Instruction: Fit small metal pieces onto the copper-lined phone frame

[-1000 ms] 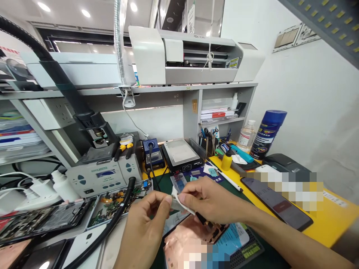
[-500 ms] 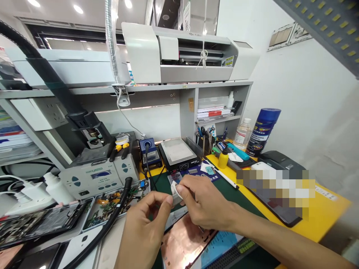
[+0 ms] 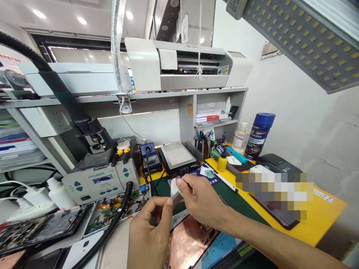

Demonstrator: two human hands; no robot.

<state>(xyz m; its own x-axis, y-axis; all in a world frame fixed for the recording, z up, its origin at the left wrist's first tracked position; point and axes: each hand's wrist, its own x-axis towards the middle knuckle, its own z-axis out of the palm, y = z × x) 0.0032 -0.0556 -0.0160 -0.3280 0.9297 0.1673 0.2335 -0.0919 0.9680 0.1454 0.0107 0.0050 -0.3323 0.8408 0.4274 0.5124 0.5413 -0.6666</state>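
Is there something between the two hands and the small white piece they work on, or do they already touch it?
Nothing visible stands between them. The right hand pinches the small white piece at its upper end, and the left hand meets it from below with thumb and fingertip. Both hold it in the air above the copper-coloured plate.

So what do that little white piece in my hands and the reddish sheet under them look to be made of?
The white piece, pinched between the left hand and the right hand, looks like thin paper or plastic film: matte, with a curled edge, though it's too small to tell which. The reddish sheet looks like copper foil or a copper-coated panel: it has a metallic pink-orange sheen with a bright glare spot.
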